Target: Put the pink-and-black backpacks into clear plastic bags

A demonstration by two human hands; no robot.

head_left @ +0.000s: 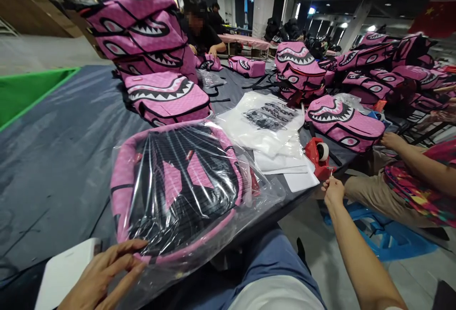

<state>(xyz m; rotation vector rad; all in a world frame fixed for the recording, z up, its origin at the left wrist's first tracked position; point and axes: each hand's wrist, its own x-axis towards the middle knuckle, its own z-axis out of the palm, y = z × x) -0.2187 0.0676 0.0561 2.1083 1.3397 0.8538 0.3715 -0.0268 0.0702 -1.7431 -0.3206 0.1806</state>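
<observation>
A pink and black backpack [199, 208] lies on the table in front of me, its black back panel and straps facing up. A clear plastic bag [261, 191] wraps it, with loose film spreading to the right. My left hand [107, 274] rests at the near left corner of the bag, fingers stretched out and touching the film. My right hand [334, 191] is at the front of a red tape dispenser [315, 155] by the table edge. Its fingers are pinched on what looks like the end of a strip of tape, partly hidden.
White printed bags [269, 120] lie beyond the backpack. Pink shark-mouth backpacks are stacked at the left [142, 30] and right. A white box-like device [67, 272] sits by my left hand. A co-worker's hand [394, 141] touches another backpack [345, 122]; a blue stool [384, 234] stands below.
</observation>
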